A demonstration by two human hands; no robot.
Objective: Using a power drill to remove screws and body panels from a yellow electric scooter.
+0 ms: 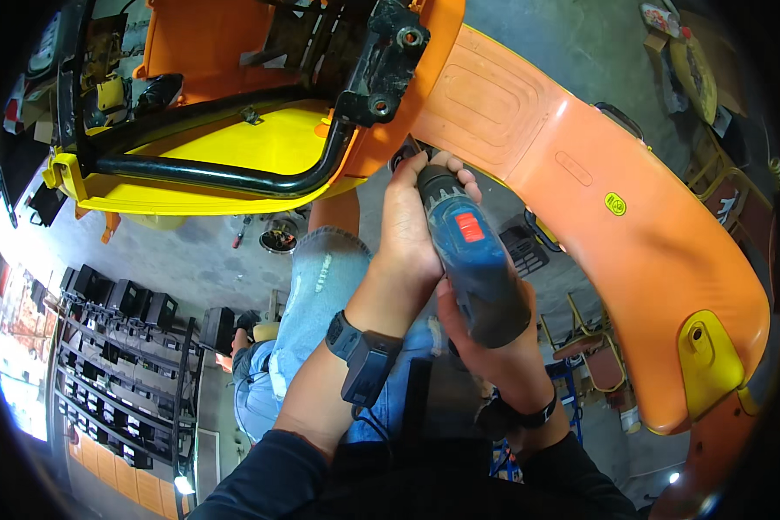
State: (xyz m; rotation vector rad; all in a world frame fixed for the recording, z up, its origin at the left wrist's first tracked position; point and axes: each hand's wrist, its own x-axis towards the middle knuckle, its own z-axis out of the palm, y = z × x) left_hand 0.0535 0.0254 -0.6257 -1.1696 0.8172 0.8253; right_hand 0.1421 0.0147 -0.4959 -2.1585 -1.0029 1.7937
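Note:
A blue and black cordless drill [466,238] with a red switch points away from me, toward a black metal bracket [388,61] on an orange plastic shell [442,52]. My right hand [485,347] is closed round its handle, mostly hidden beneath the body. My left hand [412,221] is closed round the front of the drill, fingers and thumb about the chuck. The drill's tip lies in shadow at the shell's lower edge; I cannot make out what it touches. Beside it a long curved orange plastic panel [572,173] reaches down to the right, with a yellow piece [711,360] at its end.
At upper left, a black tubular frame [225,173] runs along a yellow panel [269,139]. A person's denim-clad leg [321,277] is below it. A rack of black parts [121,373] stands at lower left. Stacked frames [598,355] and cardboard [719,52] are at right.

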